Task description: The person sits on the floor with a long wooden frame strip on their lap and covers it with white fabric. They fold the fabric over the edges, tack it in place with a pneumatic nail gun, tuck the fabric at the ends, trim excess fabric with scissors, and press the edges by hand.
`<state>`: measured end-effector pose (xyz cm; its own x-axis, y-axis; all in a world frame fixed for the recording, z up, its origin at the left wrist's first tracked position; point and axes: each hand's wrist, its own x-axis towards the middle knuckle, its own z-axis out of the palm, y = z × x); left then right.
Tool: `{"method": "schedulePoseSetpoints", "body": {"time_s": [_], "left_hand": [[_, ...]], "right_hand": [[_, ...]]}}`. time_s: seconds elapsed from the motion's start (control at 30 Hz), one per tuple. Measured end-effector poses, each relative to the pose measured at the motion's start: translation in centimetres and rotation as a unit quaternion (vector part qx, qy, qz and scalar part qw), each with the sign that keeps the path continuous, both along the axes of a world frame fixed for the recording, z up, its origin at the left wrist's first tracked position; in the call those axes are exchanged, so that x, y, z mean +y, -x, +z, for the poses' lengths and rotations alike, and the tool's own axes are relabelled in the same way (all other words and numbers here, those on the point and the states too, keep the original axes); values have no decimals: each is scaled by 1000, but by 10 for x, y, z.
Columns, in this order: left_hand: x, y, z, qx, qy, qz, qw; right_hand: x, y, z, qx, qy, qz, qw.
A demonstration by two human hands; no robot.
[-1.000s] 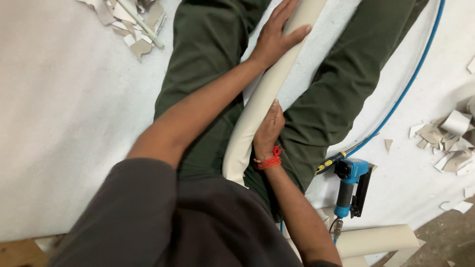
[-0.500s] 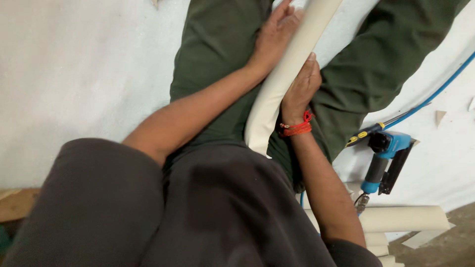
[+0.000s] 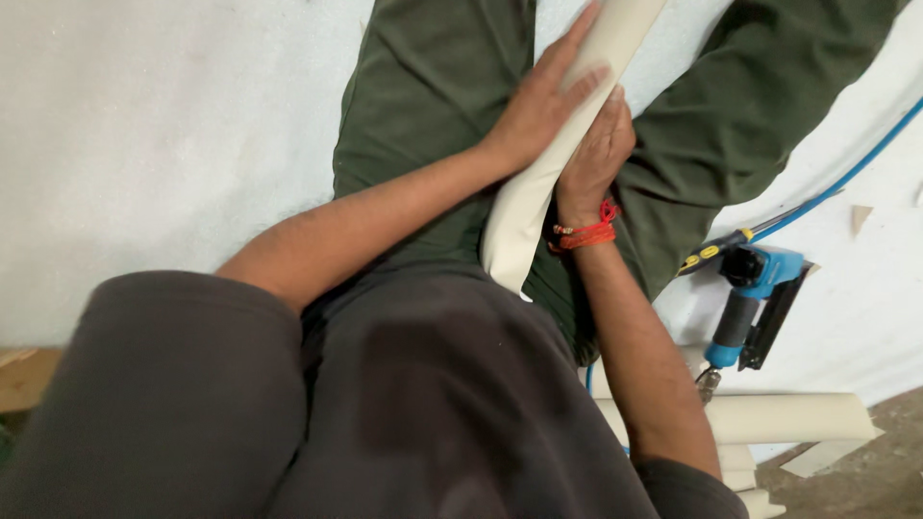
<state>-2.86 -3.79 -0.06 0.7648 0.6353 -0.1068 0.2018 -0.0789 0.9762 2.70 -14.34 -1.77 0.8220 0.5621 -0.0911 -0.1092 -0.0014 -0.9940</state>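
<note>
Both hands have slid closer together on the cream padded roll (image 3: 553, 168) lying across the lap, left hand (image 3: 538, 106) pressing flat, fingers spread, right hand (image 3: 594, 154) curling fingers around it.

Your left hand (image 3: 538, 111): palm down, fingers (image 3: 577, 43) straight and close together, pointing away from you; wrist slightly bent, thumb tucked out of sight under the palm. Your left forearm: bare, stretched forward from the elbow, running diagonally from your dark sleeve up to the wrist, between your two thighs.

Your right hand (image 3: 596, 149): just beside the left and touching it, fingers curled inward in a loose grip, knuckles up. Your right wrist: wrapped by red thread bands. Your right forearm: bare, nearly straight, rising from the short dark sleeve at your side to the wrist.

Both arms converge in front of your torso.
</note>
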Motion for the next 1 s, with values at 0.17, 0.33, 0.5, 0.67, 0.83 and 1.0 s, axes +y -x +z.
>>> {"method": "schedulePoseSetpoints", "body": {"time_s": [0.17, 0.33, 0.5, 0.67, 0.83, 1.0], "left_hand": [[-16, 20, -5, -11, -17, -33, 999], [-21, 36, 10, -8, -99, -70, 993], [-11, 37, 11, -34, 11, -72, 997], [26, -27, -13, -44, 266, 93, 958], [36, -52, -13, 48, 128, 74, 988], [11, -31, -4, 75, -202, -20, 976]], "right_hand": [[1, -2, -2, 9, 2, -14, 1000], [5, -1, 4, -26, 7, -6, 1000], [9, 2, 7, -3, -8, -14, 1000], [6, 0, 6, 2, -15, -16, 1000], [4, -3, 2, -8, -10, -14, 1000], [2, 0, -7, -11, -5, -20, 1000]]}}
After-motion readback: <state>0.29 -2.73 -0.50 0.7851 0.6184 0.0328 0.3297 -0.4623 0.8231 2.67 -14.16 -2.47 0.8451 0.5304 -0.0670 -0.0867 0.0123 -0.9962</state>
